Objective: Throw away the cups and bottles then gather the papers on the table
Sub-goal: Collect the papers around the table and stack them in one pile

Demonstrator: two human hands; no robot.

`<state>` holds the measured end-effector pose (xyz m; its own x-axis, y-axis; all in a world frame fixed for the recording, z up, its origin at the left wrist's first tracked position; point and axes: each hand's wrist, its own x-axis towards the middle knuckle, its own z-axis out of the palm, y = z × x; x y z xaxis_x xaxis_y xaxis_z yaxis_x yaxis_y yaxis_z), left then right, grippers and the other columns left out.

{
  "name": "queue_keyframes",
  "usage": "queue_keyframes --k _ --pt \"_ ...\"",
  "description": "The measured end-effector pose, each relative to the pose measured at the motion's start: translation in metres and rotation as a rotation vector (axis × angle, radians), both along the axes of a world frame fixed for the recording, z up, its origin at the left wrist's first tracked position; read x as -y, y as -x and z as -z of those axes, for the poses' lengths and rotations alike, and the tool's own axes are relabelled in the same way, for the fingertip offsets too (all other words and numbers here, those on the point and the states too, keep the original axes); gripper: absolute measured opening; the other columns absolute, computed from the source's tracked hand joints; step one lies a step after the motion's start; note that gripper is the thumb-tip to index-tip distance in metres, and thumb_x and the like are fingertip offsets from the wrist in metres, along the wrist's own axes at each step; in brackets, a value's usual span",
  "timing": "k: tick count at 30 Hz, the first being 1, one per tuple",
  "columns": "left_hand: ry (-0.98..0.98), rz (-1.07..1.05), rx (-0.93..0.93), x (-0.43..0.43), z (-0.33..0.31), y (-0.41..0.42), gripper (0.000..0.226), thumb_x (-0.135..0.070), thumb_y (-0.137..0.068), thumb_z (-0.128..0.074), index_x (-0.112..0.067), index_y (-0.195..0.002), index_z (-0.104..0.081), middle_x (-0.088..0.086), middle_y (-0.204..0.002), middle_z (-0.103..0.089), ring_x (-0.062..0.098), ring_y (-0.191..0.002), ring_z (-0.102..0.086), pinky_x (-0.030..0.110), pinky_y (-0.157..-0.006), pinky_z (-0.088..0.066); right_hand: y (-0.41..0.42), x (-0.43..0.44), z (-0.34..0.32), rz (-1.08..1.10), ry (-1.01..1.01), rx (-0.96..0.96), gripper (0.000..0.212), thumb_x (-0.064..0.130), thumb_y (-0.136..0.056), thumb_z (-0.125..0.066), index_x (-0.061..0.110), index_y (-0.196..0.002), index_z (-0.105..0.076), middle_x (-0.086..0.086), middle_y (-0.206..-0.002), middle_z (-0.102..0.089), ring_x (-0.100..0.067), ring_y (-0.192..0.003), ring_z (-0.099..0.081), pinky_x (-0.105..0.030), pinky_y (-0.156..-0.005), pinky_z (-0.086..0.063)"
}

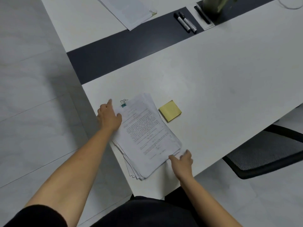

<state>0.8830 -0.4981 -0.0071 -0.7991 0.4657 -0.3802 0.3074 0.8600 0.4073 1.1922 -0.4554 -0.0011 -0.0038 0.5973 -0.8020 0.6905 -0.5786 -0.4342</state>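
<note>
Stack of printed papers [144,135], lying askew at the near left corner of the white table [213,79], its lower edges fanned, close to the rim. My left hand [109,117] rests with fingers straight against the stack's left edge. My right hand [182,161] touches the near right corner; blur hides whether it pinches the sheets. I judge the stack light, floppy and prone to sliding apart, so it is best squared from both long edges, then lifted from beneath. Teal binder clips [123,103] sit at its far corner; whether they bite the sheets is unclear. A second clipped bundle [127,10] is cut off at the top.
</note>
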Motion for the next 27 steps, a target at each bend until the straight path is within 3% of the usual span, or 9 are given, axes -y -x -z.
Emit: queue_keyframes --k 1,3,6,10,12,15,20,23,27 --pt "-0.075 -0.199 0.007 0.004 -0.002 -0.008 0.074 -0.024 -0.093 -0.060 -0.014 -0.157 -0.024 0.017 -0.153 -0.032 0.036 -0.138 -0.034 0.048 -0.112 -0.033 0.000 -0.005 -0.002 -0.084 -0.089 0.025 0.087 0.028 -0.090 -0.062 0.015 -0.159 -0.011 -0.011 -0.158 -0.022 -0.030 -0.140 -0.037 -0.043 -0.110 -0.035" --pt "-0.148 -0.557 0.073 0.015 -0.006 -0.033 0.072 -0.029 -0.094 -0.059 -0.011 -0.155 -0.025 0.018 -0.155 -0.027 0.037 -0.140 -0.031 0.050 -0.111 -0.034 0.003 -0.017 -0.005 -0.243 -0.233 0.043 0.081 0.026 -0.091 -0.059 0.012 -0.158 -0.015 -0.012 -0.160 -0.021 -0.031 -0.145 -0.026 -0.043 -0.115 -0.028" --pt "-0.130 -0.786 0.245 0.039 -0.003 -0.082 0.074 -0.034 -0.094 -0.059 -0.008 -0.153 -0.024 0.020 -0.155 -0.023 0.038 -0.140 -0.026 0.052 -0.110 -0.032 0.015 -0.039 -0.007 -0.456 -0.368 0.062 0.073 0.026 -0.094 -0.055 0.009 -0.157 -0.022 -0.013 -0.157 -0.026 -0.033 -0.144 -0.026 -0.043 -0.116 -0.026" --pt "-0.070 -0.836 0.442 0.069 0.004 -0.146 0.072 -0.043 -0.096 -0.055 -0.008 -0.152 -0.026 0.018 -0.156 -0.020 0.037 -0.141 -0.025 0.048 -0.110 -0.032 0.027 -0.051 -0.008 -0.676 -0.364 0.068 0.066 0.027 -0.096 -0.049 0.009 -0.155 -0.025 -0.014 -0.153 -0.030 -0.033 -0.139 -0.032 -0.043 -0.110 -0.034" --pt "-0.086 -0.840 0.478 0.073 0.003 -0.160 0.074 -0.047 -0.097 -0.054 -0.015 -0.155 -0.023 0.015 -0.158 -0.017 0.036 -0.142 -0.023 0.049 -0.112 -0.030 0.028 -0.041 -0.007 -0.793 -0.352 0.108 0.056 0.029 -0.094 -0.048 0.009 -0.144 -0.034 -0.014 -0.144 -0.037 -0.032 -0.127 -0.039 -0.040 -0.092 -0.042" --pt "-0.132 -0.811 0.523 0.072 -0.001 -0.162 0.067 -0.051 -0.096 -0.051 -0.028 -0.155 -0.027 0.013 -0.155 -0.021 0.036 -0.140 -0.028 0.048 -0.109 -0.033 0.023 -0.023 -0.003 -0.944 -0.334 0.159 0.045 0.030 -0.090 -0.049 0.010 -0.131 -0.041 -0.011 -0.133 -0.040 -0.030 -0.115 -0.042 -0.034 -0.076 -0.038" --pt "-0.213 -0.757 0.587 0.075 -0.007 -0.159 0.071 -0.047 -0.095 -0.054 -0.045 -0.155 -0.017 0.011 -0.153 -0.023 0.031 -0.138 -0.031 0.045 -0.111 -0.033 0.019 -0.024 -0.003 -0.935 -0.269 0.134 0.038 0.032 -0.091 -0.047 0.012 -0.123 -0.048 -0.009 -0.123 -0.043 -0.029 -0.105 -0.050 -0.036 -0.077 -0.045" --pt "-0.184 -0.738 0.595 0.075 -0.009 -0.157 0.075 -0.043 -0.097 -0.054 -0.032 -0.160 -0.014 0.011 -0.161 -0.020 0.030 -0.144 -0.028 0.043 -0.114 -0.029 0.020 -0.038 -0.003 -0.903 -0.277 0.093 0.039 0.030 -0.090 -0.051 0.010 -0.123 -0.048 -0.010 -0.123 -0.044 -0.030 -0.106 -0.052 -0.038 -0.083 -0.048" --pt "-0.144 -0.711 0.351 0.069 -0.018 -0.149 0.075 -0.040 -0.095 -0.059 -0.013 -0.157 -0.025 0.013 -0.162 -0.022 0.033 -0.148 -0.024 0.047 -0.118 -0.027 0.028 -0.059 -0.002 -0.879 -0.300 -0.050 0.064 0.027 -0.091 -0.056 0.008 -0.148 -0.032 -0.014 -0.144 -0.035 -0.034 -0.131 -0.040 -0.041 -0.097 -0.041"
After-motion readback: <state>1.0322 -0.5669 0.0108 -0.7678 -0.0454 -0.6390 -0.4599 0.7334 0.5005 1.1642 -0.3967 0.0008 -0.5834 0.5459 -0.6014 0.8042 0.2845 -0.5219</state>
